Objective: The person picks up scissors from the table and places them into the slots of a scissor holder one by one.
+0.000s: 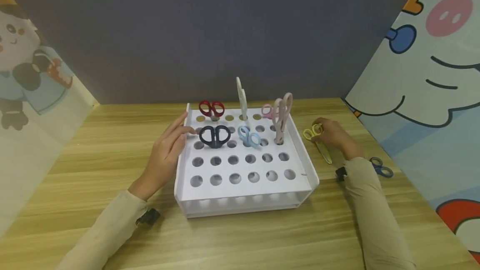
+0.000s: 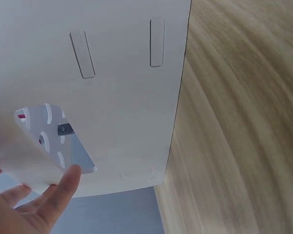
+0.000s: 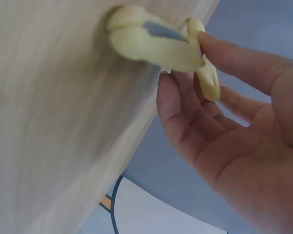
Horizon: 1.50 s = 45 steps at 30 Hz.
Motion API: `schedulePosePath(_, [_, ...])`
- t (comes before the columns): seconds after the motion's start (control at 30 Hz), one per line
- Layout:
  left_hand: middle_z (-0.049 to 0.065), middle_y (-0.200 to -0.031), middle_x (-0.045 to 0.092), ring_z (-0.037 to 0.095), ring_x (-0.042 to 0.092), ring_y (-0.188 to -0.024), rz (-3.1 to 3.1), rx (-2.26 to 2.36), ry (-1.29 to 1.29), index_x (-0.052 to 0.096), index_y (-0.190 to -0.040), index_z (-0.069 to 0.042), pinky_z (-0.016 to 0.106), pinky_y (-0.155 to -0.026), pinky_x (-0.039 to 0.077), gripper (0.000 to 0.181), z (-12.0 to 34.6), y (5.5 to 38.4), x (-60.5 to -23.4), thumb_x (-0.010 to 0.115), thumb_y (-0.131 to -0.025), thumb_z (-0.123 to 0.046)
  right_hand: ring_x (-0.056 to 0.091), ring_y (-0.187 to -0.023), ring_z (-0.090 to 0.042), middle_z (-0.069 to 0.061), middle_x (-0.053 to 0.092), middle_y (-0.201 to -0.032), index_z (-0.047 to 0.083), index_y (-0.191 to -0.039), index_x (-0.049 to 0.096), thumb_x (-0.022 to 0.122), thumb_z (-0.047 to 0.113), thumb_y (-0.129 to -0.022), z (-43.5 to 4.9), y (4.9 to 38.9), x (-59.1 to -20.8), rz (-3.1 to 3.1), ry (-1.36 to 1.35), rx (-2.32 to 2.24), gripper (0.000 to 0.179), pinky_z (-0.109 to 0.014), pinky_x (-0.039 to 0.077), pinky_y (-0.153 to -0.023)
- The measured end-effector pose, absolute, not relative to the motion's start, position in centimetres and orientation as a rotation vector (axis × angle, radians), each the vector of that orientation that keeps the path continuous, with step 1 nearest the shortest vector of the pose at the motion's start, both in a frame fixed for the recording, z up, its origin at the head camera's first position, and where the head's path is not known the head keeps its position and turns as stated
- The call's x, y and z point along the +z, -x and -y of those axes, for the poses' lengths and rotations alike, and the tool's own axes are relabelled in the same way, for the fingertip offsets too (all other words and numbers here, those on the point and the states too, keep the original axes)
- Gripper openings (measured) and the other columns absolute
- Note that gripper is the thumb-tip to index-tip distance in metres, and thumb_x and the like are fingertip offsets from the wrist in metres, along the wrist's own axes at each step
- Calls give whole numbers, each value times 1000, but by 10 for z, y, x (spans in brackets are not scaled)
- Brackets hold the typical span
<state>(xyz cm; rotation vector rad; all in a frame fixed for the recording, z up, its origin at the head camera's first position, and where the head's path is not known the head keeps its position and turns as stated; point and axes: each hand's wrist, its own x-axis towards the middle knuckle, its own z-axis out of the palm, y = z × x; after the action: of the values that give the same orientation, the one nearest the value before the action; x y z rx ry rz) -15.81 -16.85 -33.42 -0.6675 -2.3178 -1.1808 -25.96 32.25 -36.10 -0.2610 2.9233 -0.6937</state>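
My right hand [image 1: 333, 136] pinches a pair of yellow scissors [image 1: 322, 150] by its handles, over the tabletop just right of the white rack [image 1: 243, 186]. In the right wrist view the scissors [image 3: 156, 46] appear between thumb and fingers, closed blades pointing away from the hand. My left hand [image 1: 166, 151] rests against the rack's left side wall, fingers reaching up to its top edge. Seen from the left wrist, a fingertip lies by the wall's cutout [image 2: 90, 170]. Standing in the rack's holes are dark red scissors [image 1: 211, 108], black scissors [image 1: 215, 136] and light blue scissors [image 1: 249, 136].
White scissors [image 1: 241, 99], pink scissors [image 1: 267, 111] and large pale pink scissors [image 1: 281, 116] also stand in the rack. Dark blue scissors [image 1: 381, 167] lie on the wooden table [image 1: 262, 241] beside the right forearm. A grey panel [image 1: 210, 36] rises behind.
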Motion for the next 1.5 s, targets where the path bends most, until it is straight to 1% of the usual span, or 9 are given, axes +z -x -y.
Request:
schedulePosePath(0.07, [3,-157,40,29,40,-142,2319,-1180,667,68,-112,-12,59,-108,36,25,168,158,-334,44,-104,-12,60,-95,-41,-29,62,-105,-10,-125,49,77,8,-84,-320,259,-358,-2928,272,-682,53,-54,48,-83])
schedulePosePath(0.2, [4,-157,40,30,40,-142,2322,-1178,664,68,-112,-11,60,-108,35,25,168,157,-333,44,-104,-13,59,-91,-39,-27,61,-101,-9,-120,47,76,4,-82,-318,258,-353,-2937,278,-693,50,-52,48,-79])
schedulePosePath(0.47, [5,-157,40,31,40,-142,2332,-1177,667,68,-112,-11,61,-108,35,25,168,157,-332,44,-104,-14,59,-81,-34,-26,62,-95,-13,-121,49,70,2,-87,-315,250,-331,-3027,407,-751,43,-45,49,-69])
schedulePosePath(0.63, [5,-157,40,31,40,-141,2332,-1165,669,68,-111,-11,60,-108,36,24,168,157,-332,44,-104,-12,62,-90,-39,-30,64,-104,-13,-122,58,69,4,-89,-311,241,-312,-3097,482,-712,38,-53,51,-75])
schedulePosePath(0.97, [5,-157,40,31,39,-142,2335,-1174,667,68,-112,-11,60,-108,36,25,168,158,-332,45,-104,-11,68,-90,-40,-27,69,-103,-7,-111,64,71,9,-91,-293,212,-268,-3166,471,-700,27,-57,51,-82])
schedulePosePath(1.03, [5,-157,40,31,39,-142,2333,-1172,667,68,-112,-11,60,-108,35,25,168,158,-333,44,-104,-12,68,-89,-39,-25,69,-103,-6,-108,65,71,10,-91,-289,203,-258,-3184,489,-708,24,-55,54,-76])
schedulePosePath(1.23, [5,-157,40,31,39,-142,2324,-1174,673,68,-112,-11,59,-109,35,25,169,156,-332,44,-104,-12,69,-82,-31,-19,71,-98,-2,-107,65,71,11,-92,-278,177,-235,-3234,534,-739,20,-46,55,-69])
schedulePosePath(1.4, [4,-157,40,31,38,-142,2324,-1184,670,68,-112,-11,59,-109,34,25,169,156,-332,44,-104,-12,68,-77,-23,-12,72,-95,2,-106,67,73,9,-90,-270,154,-218,-3329,614,-733,19,-32,52,-64])
schedulePosePath(1.5, [4,-157,40,29,38,-143,2325,-1184,669,68,-112,-12,58,-110,33,25,167,157,-332,44,-104,-13,67,-77,-22,-9,73,-94,5,-107,68,75,8,-88,-264,138,-208,-3406,664,-733,20,-25,48,-66])
